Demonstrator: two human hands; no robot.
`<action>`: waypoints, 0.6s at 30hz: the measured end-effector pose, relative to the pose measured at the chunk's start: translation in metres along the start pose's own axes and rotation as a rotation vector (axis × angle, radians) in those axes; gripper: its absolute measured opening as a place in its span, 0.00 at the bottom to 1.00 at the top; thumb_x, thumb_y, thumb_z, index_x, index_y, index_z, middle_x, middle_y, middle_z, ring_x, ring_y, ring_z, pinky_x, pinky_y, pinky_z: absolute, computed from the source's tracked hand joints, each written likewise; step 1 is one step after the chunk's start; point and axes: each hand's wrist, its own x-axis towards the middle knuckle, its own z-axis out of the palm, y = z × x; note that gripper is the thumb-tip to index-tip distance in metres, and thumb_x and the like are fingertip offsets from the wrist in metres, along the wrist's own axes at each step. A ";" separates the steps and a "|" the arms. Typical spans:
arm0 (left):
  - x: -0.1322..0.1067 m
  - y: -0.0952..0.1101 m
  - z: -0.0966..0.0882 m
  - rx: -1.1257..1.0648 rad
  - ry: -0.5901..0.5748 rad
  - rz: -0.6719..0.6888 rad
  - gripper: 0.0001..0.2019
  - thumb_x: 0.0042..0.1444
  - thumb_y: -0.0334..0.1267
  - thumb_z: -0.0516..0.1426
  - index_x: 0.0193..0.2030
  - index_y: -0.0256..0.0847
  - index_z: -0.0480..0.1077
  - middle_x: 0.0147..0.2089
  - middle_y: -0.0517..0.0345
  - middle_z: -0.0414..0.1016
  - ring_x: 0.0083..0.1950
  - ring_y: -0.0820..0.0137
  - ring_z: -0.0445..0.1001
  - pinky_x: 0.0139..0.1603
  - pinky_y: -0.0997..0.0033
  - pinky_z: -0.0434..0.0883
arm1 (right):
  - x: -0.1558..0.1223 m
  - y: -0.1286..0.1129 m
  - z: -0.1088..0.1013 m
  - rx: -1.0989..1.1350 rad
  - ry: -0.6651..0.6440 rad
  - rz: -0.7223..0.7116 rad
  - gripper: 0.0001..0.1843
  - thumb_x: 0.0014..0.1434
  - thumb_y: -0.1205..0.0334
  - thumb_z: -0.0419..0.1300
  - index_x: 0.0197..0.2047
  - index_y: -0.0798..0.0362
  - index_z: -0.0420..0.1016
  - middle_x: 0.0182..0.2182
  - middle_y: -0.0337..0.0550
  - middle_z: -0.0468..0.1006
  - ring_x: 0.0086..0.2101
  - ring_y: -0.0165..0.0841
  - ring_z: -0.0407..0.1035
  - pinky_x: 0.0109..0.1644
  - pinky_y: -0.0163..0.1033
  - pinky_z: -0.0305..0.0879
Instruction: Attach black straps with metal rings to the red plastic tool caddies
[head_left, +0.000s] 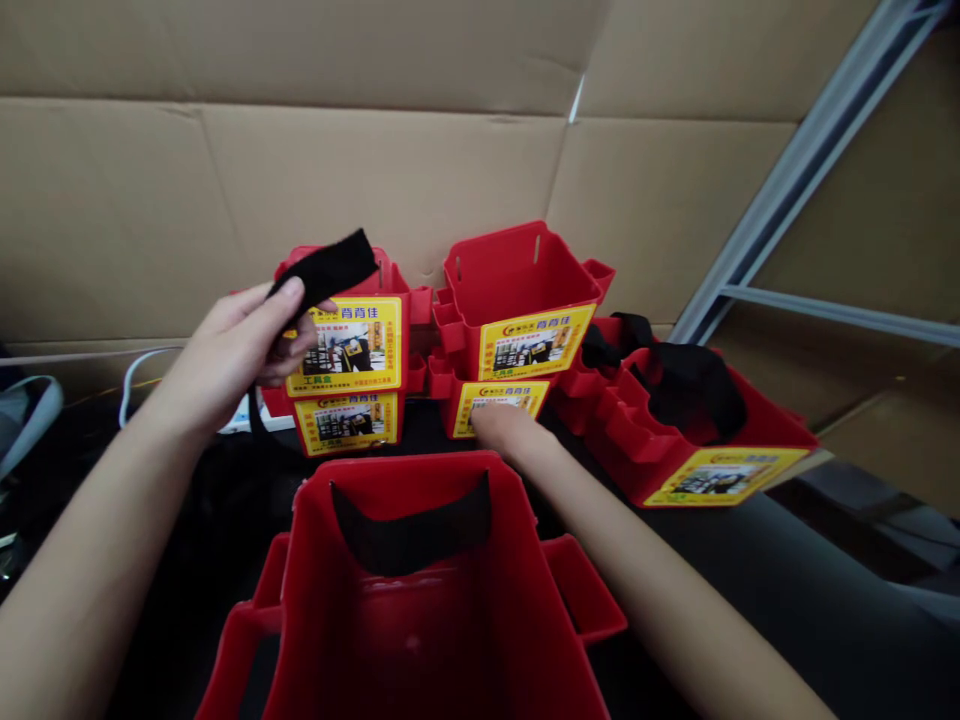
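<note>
My left hand (251, 345) pinches the end of a black strap (334, 268) between thumb and fingers, held up in front of a stack of red plastic boxes (352, 350) with yellow labels. My right hand (510, 432) reaches behind the far rim of the nearest red box (420, 610); its fingers are curled out of sight behind that rim. A black strap (412, 535) runs across the inside of the near box's far wall.
A second stack of red boxes (517, 300) stands at centre. Another red box (697, 440) with a black strap lies tilted at right. Cardboard sheets (300, 170) form the backdrop; a grey metal frame (795, 170) rises at right. White cable (142, 375) lies at left.
</note>
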 end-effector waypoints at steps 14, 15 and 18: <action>0.003 -0.033 0.045 0.249 -0.333 0.004 0.13 0.42 0.35 0.65 0.37 0.40 0.72 0.40 0.59 0.75 0.43 0.71 0.71 0.45 0.74 0.67 | -0.032 -0.019 -0.050 1.204 0.152 -0.347 0.16 0.53 0.72 0.41 0.41 0.57 0.66 0.30 0.48 0.78 0.28 0.34 0.75 0.30 0.39 0.72; 0.004 -0.036 0.052 0.208 -0.346 0.004 0.16 0.40 0.34 0.65 0.40 0.41 0.72 0.43 0.60 0.75 0.45 0.70 0.71 0.46 0.74 0.66 | -0.033 -0.020 -0.049 1.304 0.158 -0.390 0.16 0.52 0.71 0.43 0.41 0.57 0.67 0.28 0.46 0.78 0.28 0.34 0.75 0.30 0.39 0.72; 0.007 -0.040 0.061 -0.004 -0.370 -0.169 0.14 0.48 0.40 0.62 0.42 0.41 0.70 0.30 0.62 0.74 0.24 0.79 0.68 0.25 0.79 0.65 | -0.033 -0.018 -0.050 1.401 0.247 -0.514 0.14 0.47 0.71 0.48 0.34 0.57 0.72 0.25 0.41 0.75 0.29 0.32 0.73 0.35 0.39 0.71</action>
